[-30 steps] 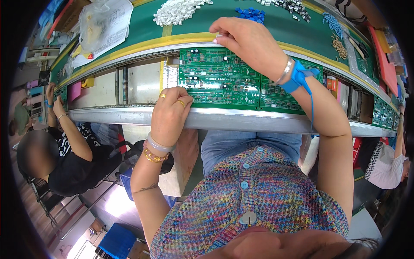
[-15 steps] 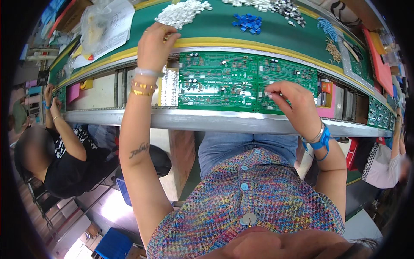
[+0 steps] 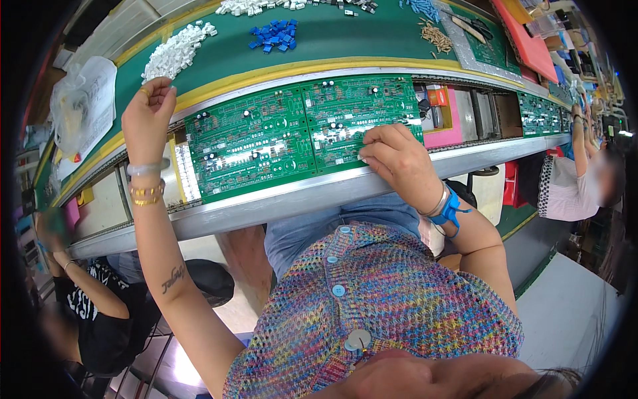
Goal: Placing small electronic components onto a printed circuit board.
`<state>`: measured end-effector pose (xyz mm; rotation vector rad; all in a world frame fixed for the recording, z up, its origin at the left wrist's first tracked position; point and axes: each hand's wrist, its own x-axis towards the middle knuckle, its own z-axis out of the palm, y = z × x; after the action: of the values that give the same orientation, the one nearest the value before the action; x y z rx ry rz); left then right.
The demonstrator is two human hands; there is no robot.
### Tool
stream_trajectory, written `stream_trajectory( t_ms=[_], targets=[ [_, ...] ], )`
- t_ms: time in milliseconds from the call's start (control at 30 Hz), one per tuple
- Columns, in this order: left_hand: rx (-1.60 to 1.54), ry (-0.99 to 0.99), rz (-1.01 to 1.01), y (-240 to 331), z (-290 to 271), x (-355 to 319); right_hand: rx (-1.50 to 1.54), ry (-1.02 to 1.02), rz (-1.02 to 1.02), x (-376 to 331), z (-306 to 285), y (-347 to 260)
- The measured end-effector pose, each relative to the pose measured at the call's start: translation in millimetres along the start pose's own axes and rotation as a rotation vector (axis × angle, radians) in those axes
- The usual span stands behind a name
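Two green circuit boards [image 3: 249, 174] set with small components lie side by side in the rail track before me. Over the lower right part of the right-hand board is my right hand [image 3: 403, 159], thumb and fingers closed around what looks like a small white connector, mostly hidden. My left hand [image 3: 147, 120] is raised beyond the boards' left end, just on the near side of a pile of white connectors [image 3: 178, 53]. Its fingers are curled together; anything between them is hidden.
Blue parts [image 3: 274, 36], more white parts [image 3: 256, 5] and tan parts [image 3: 435, 37] lie on the green bench. A clear plastic bag [image 3: 70, 110] rests on paper at left. The metal rail [image 3: 292, 199] runs along the near side. Co-workers sit at both ends.
The whole view has turned, so the boards and piles sit further left. My right hand has moved rightward along the right-hand board. My left hand stays near the white pile.
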<state>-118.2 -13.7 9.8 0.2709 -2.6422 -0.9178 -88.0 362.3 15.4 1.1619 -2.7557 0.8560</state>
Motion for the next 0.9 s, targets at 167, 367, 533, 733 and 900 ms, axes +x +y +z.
stream_trajectory(
  t_ms=[167, 367, 533, 733, 900],
  targets=[
    [-0.092, -0.128, 0.084, 30.9, -17.4, -34.2, 0.028, -0.001, -0.017, 2.0, 3.5, 2.3],
    [-0.214, -0.297, -0.037, 46.9, -28.6, -77.4, -0.011, -0.044, -0.057, 2.8, 9.1, 1.2],
    [0.004, -0.279, 0.157, 58.0, -30.7, -102.1, 0.047, -0.052, -0.086, 0.6, -4.5, -11.7],
    [0.105, -0.246, 0.226, 54.0, -22.2, -124.9, 0.281, -0.092, -0.189, -17.1, 23.7, -30.6],
    [0.127, -0.207, 0.252, 51.4, -13.3, -128.1, 0.249, -0.05, -0.248, -17.7, 41.3, -34.5]
  ],
)
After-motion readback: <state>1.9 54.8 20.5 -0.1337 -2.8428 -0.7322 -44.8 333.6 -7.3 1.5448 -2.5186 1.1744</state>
